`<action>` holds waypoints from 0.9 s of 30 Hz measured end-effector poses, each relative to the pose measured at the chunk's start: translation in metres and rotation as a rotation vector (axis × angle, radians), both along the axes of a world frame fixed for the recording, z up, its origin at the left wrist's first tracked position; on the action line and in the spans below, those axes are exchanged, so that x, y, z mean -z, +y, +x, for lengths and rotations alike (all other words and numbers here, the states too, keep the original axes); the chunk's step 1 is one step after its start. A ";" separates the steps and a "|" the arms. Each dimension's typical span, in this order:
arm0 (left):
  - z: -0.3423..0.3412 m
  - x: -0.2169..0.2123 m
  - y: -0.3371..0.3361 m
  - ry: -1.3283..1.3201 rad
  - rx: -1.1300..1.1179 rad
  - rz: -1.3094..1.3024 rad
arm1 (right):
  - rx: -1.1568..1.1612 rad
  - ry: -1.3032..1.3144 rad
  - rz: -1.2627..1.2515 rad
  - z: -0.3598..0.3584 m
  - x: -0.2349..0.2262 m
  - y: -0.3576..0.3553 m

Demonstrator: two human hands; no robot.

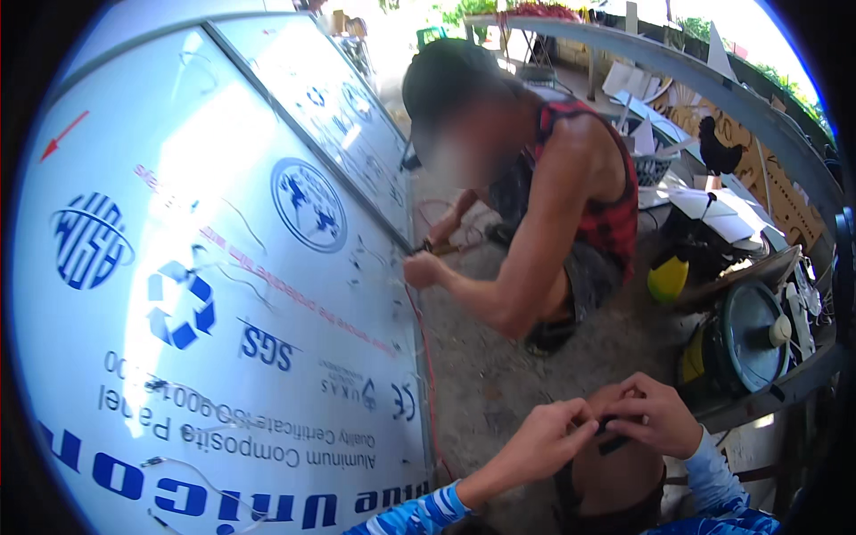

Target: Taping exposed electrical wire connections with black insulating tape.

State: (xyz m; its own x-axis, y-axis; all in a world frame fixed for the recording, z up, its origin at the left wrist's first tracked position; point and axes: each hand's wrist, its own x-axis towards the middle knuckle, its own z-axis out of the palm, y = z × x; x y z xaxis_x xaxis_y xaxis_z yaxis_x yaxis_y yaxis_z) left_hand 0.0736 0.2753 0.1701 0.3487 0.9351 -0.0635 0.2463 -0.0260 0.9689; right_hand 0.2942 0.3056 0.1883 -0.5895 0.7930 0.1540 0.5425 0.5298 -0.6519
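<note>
My left hand (546, 439) and my right hand (649, 412) meet over my knee at the lower right. Both pinch a small dark object (612, 439) between the fingertips; I cannot tell what it is. Both my forearms wear blue patterned sleeves. A large white panel (223, 294) with blue printed marks and thin wires on it fills the left side. A co-worker in a red sleeveless top crouches at its right edge, one hand (421, 269) on the panel edge, the other holding a small tool (439, 249).
A red cable (432, 374) runs along the panel's right edge over the dirt floor. A metal bench rail (758, 116) curves along the right, with a dark round machine (744, 339), a yellow object (668, 278), papers and a black rooster (719, 153).
</note>
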 end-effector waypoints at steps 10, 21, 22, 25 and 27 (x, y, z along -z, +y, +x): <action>0.004 -0.085 0.014 0.359 0.019 0.155 | -0.138 0.394 -0.408 0.008 -0.016 0.020; -0.039 -0.114 0.056 0.738 -0.507 0.236 | -0.482 0.392 -0.460 -0.063 0.017 0.122; -0.043 -0.111 0.059 0.761 -0.504 0.226 | -0.484 0.400 -0.464 -0.072 0.025 0.130; -0.044 -0.090 0.057 0.608 -0.343 0.231 | -0.486 0.448 -0.705 -0.091 0.048 0.144; -0.038 -0.070 0.053 0.797 -0.167 0.479 | -0.521 0.488 -0.823 -0.093 0.059 0.151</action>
